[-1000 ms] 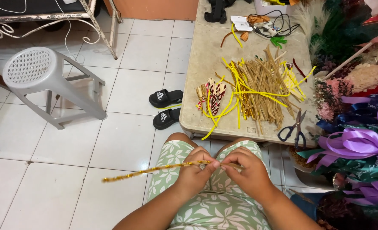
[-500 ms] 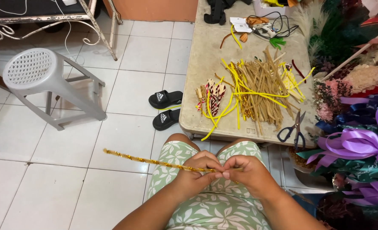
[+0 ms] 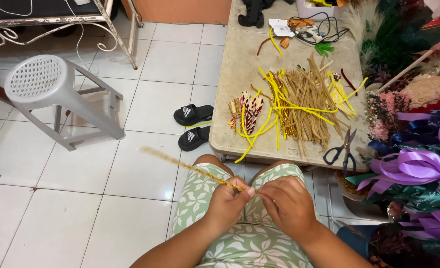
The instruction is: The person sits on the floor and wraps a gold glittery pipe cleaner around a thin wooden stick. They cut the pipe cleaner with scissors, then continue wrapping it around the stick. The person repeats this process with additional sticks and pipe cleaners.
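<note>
Head camera view, looking down over the lap. Left hand [image 3: 228, 199] is closed, pinching the near end of a long, thin gold glittery chenille stem [image 3: 192, 169] between thumb and fingertips. From this grip the stem runs up and to the left, over the left knee and out above the white tiled floor [image 3: 81, 164]; its far end is blurred. Right hand [image 3: 290, 204] sits just beside the left, fingers curled narrow at the same end of the stem; whether they actually grip it cannot be told.

Beige rectangular tabletop [image 3: 239, 59] stands directly beyond the knees. Near its middle lies a heap of tan straw-like sticks [image 3: 309, 104] mixed with yellow chenille stems [image 3: 274, 111]. Black-handled scissors [image 3: 343, 149] lie at the near right corner. A pair of black slide sandals [image 3: 194, 125] rests on the floor beside the left edge of the tabletop. A grey plastic stool [image 3: 46, 89] stands well apart at left. Purple ribbon bows [image 3: 420, 166] sit at right.
</note>
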